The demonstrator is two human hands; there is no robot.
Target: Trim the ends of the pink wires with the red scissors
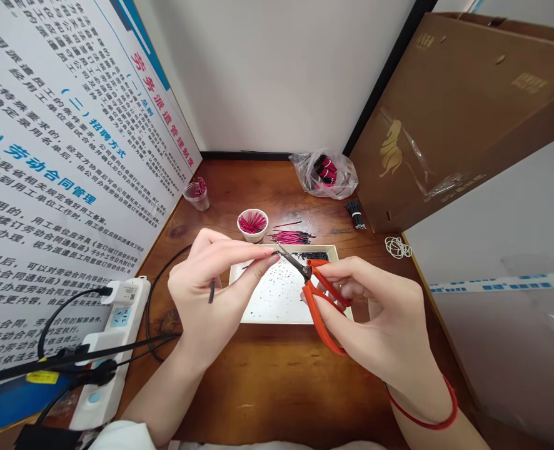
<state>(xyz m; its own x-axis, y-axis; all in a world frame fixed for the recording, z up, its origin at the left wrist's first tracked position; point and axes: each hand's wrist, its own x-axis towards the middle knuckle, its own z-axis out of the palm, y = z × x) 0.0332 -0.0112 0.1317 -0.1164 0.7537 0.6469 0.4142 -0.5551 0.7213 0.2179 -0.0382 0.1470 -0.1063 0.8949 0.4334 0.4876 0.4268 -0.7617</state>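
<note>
Over the white tray (277,315), two hands meet. The left hand (211,294) pinches one thin black wire (211,291) between thumb and first finger, with the fingertips pressed together on it. The wire's short end hangs down below the fingers, above the left edge of the tray. The right hand (380,319) holds one pair of orange scissors (321,300). Its fingers are curled tight around the two orange handles. The dark blades point left and up at the left fingertips, and the tips sit just beside them. Whether the blades are closed or a little apart cannot be told.

The tray lies on the brown wooden table (267,387). Many tiny black bits are sprinkled over it, too many to count, and a dark heap lies at its far edge.

Behind the tray stands one white cup (252,225) full of pink wires. A loose bunch of pink wires (291,237) lies just beside it. One clear cup (197,195) stands farther left, near the poster. One clear plastic bag (324,175) with pink and black bundles sits at the back. One bundle of black wires (354,214) lies near the brown box (455,119). A few white rubber bands (397,247) lie to the right. Two white power strips (112,344) rest on the left.
</note>
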